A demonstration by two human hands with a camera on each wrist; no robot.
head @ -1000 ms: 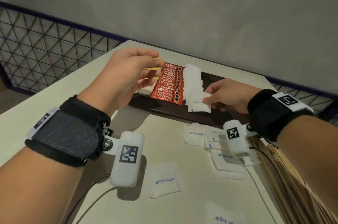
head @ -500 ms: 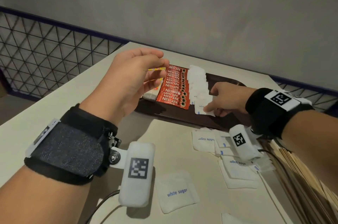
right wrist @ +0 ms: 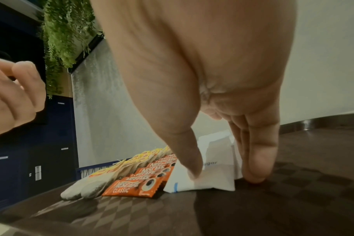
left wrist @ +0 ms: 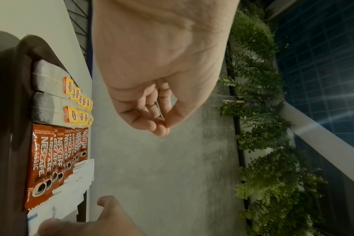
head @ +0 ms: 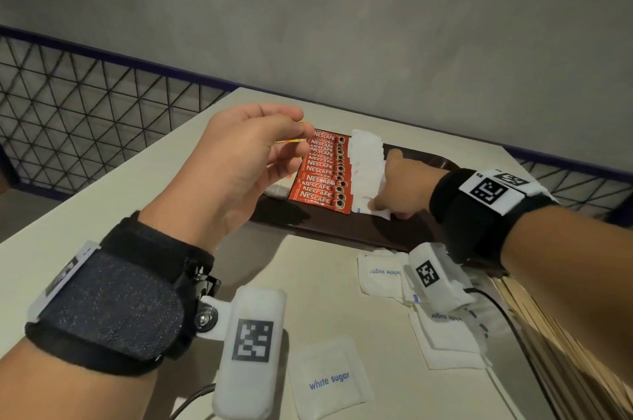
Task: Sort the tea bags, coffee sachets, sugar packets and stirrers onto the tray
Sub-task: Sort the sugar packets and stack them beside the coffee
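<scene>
A dark brown tray (head: 342, 231) at the back of the table holds tea bags (left wrist: 51, 89) on the left. Overlapping red coffee sachets (head: 323, 173) fill the middle, with a row of white sugar packets (head: 366, 159) to their right. My right hand (head: 380, 209) holds a sugar packet (right wrist: 212, 177) flat on the tray at the near end of that row. Its thumb rests on top and its fingertips (right wrist: 253, 177) touch the tray at the packet's right edge. My left hand (head: 291, 145) hovers over the tray's left part, fingers loosely curled, nothing seen in it.
Several loose sugar packets (head: 329, 378) lie on the pale table in front of the tray, some under my right wrist (head: 448, 341). A pile of wooden stirrers (head: 561, 351) lies at the right edge. A mesh railing runs behind the table's left side.
My right hand has carried the sugar packet forward and down onto the tray, at the near end of the sugar row. The left hand has stayed hovering above the tray.
</scene>
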